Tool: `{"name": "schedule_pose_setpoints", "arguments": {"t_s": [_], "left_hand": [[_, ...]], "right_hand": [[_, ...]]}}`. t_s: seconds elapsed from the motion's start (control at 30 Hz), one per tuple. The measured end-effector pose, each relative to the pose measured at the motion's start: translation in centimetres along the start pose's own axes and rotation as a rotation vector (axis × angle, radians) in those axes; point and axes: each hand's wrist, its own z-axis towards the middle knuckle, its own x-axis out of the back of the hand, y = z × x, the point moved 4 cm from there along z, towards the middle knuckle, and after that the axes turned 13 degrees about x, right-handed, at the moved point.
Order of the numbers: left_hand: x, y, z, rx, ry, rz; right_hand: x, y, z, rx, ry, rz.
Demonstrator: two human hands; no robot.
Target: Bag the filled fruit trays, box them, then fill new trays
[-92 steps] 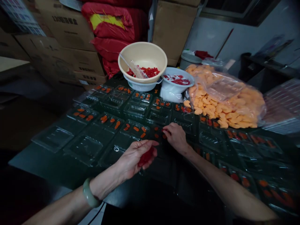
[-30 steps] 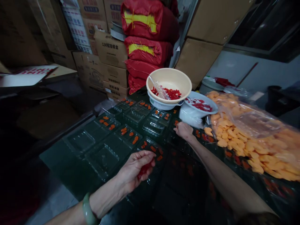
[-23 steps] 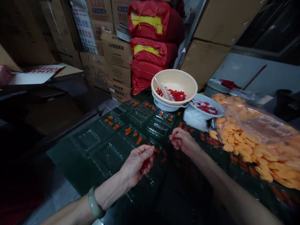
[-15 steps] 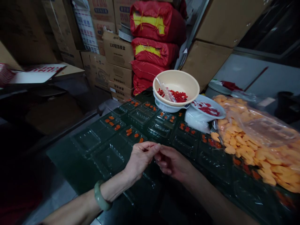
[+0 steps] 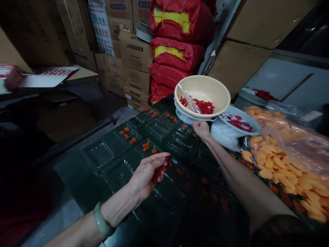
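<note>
Dark table, clear plastic trays, left grip clenched on red pieces, right grip unclear beside cream bowl

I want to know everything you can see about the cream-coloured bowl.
The cream-coloured bowl is a wide, round basin, plastic by its look. It rests on a white bowl at the far end of the dark table. Small red pieces and a clear plastic scoop lie inside. The right hand is close below it.
</note>
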Motion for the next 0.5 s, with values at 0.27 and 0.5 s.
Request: {"name": "schedule_pose_setpoints", "arguments": {"t_s": [0.27, 0.5], "left_hand": [[1.1, -0.7, -1.2, -0.021, -0.041, 0.175], [-2.1, -1.5, 0.4, -0.281, -0.041, 0.804]], "right_hand": [[0.8, -1.5, -5.8, -0.141, -0.2, 0.338], [3.2, -4.2, -16.1, -0.273, -0.52, 0.803]]}}
